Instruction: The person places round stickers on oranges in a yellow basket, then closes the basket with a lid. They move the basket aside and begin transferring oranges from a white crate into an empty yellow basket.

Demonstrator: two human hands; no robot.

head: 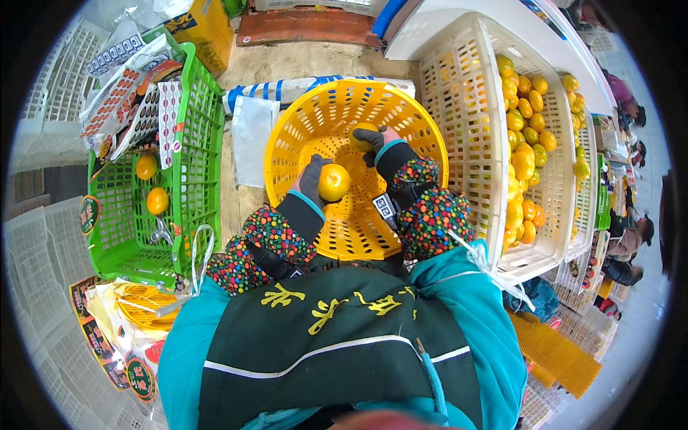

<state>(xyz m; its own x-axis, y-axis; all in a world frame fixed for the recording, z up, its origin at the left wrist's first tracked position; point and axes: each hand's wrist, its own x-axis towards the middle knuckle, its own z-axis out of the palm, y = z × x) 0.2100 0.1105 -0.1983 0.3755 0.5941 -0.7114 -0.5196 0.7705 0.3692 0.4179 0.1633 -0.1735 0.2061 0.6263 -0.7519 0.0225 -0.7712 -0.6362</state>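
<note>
A round yellow plastic basket (355,236) with perforated walls stands right before me. Inside its rim, my left hand (310,181), in a grey glove, grips an orange citrus fruit (334,183) with its pale end facing up. My right hand (378,144), gloved the same way, holds a second citrus fruit (363,135) near the basket's far wall. That fruit is partly covered by the fingers. The basket's floor shows below both hands, with its holes visible. Bright dotted sleeve covers wrap both forearms.
A green plastic crate (201,161) at left holds sticker sheets (170,123) and several fruits (157,201). White crates (462,123) at right hold many citrus fruits (529,156). A white sheet (252,145) lies beside the basket. At far right, people (634,231) are nearby.
</note>
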